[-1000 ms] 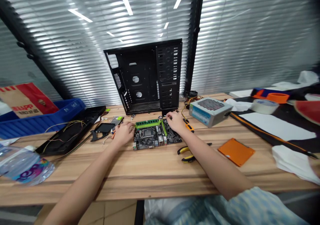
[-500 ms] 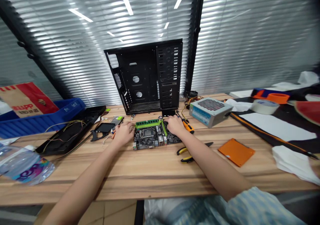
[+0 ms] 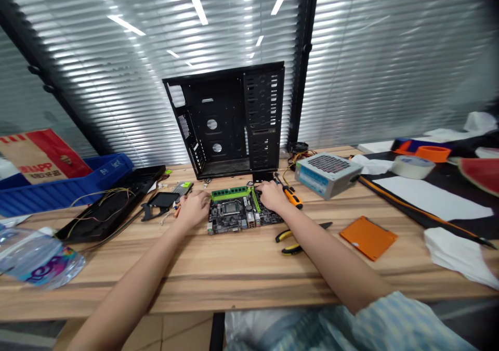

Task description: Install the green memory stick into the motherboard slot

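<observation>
A motherboard (image 3: 234, 209) lies flat on the wooden table, with a green memory stick (image 3: 229, 192) seated along its far edge and a bare processor socket area near its middle. At its left edge, my left hand (image 3: 195, 206) has its fingers curled against the board. My right hand (image 3: 273, 196) reaches over the board's right part, fingers bent down around that side; the fingertips are partly hidden. Close to my right hand lies an orange-handled screwdriver (image 3: 293, 197). Pliers with yellow-and-black handles (image 3: 289, 242) lie partly under my right forearm.
Behind the board stands an open black computer case (image 3: 230, 122). To the right are a power supply (image 3: 329, 174), an orange drive plate (image 3: 368, 237) and a tape roll (image 3: 413, 167). On the left are a blue bin (image 3: 70, 184), a black panel (image 3: 113, 205) and a plastic bottle (image 3: 39, 257).
</observation>
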A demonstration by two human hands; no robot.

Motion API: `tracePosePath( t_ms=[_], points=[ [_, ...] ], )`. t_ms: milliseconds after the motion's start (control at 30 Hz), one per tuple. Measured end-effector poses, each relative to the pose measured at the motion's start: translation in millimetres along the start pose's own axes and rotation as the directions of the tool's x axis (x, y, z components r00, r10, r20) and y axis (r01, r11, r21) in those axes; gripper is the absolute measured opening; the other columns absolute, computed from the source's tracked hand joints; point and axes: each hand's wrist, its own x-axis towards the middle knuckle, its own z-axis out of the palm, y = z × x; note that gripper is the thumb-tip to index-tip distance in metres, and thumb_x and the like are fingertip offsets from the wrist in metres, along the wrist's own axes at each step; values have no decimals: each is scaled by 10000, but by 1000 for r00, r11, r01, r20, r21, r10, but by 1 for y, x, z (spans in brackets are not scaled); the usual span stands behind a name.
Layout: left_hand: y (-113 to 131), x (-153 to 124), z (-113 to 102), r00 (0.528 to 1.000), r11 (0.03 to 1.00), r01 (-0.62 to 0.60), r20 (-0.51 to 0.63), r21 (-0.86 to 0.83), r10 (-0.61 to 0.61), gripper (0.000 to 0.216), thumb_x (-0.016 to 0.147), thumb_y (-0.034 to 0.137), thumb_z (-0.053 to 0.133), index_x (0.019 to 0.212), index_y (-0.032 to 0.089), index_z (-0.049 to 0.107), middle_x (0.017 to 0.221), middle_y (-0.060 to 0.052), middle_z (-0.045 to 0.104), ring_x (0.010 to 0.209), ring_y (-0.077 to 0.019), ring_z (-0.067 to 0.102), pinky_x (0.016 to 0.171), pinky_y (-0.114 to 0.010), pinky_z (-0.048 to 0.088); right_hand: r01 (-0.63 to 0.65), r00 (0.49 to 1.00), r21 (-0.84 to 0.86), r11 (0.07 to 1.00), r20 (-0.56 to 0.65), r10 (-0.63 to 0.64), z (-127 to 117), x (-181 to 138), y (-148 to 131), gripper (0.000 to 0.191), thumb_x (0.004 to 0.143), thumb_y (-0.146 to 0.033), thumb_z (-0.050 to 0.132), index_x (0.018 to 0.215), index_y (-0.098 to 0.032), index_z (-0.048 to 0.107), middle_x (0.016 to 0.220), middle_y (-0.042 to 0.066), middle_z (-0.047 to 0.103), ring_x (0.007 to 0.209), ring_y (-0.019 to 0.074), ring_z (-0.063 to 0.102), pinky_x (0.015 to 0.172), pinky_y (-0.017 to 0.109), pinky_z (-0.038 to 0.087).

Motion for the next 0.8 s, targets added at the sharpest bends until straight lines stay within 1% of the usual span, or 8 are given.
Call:
tracePosePath(
  t_ms=[300,500,667,800],
  points=[
    [1,-1,-1,1000,1000,7,-2,-6,-7,298,832,254,480,1058,246,674,1234,-81,664,1189,-303,548,952,-473,387,-9,1000,34,999,27,8,6,4,1,506,821,-67,438,1243,-219,672,1333,122,585,1176,314,460,945,467,324],
    [0,-1,0,1000,1000,-3,-8,-3,3,289,848,265,471,1059,242,668,1229,-82,666,1186,-299,553,942,-481,386,-23,999,54,998,44,20,5,4,-2,491,806,-66,434,1200,-205,691,1334,124,587,1182,322,452,958,495,313],
    [0,-1,1,1000,1000,-9,-14,-3,9,289,853,270,472,1064,247,668,1226,-75,665,1187,-297,554,948,-476,389,-42,998,83,996,59,37,6,4,-3,499,808,-75,428,1219,-198,683,1341,133,583,1198,333,450,982,539,305],
    [-1,-1,0,1000,1000,-7,-4,-4,7,284,851,268,474,1060,245,664,1232,-81,663,1191,-297,551,945,-476,387,-53,996,114,992,75,45,9,6,-2,533,804,-77,422,1254,-224,667,1386,122,554,1232,338,436,1032,598,249]
  ],
)
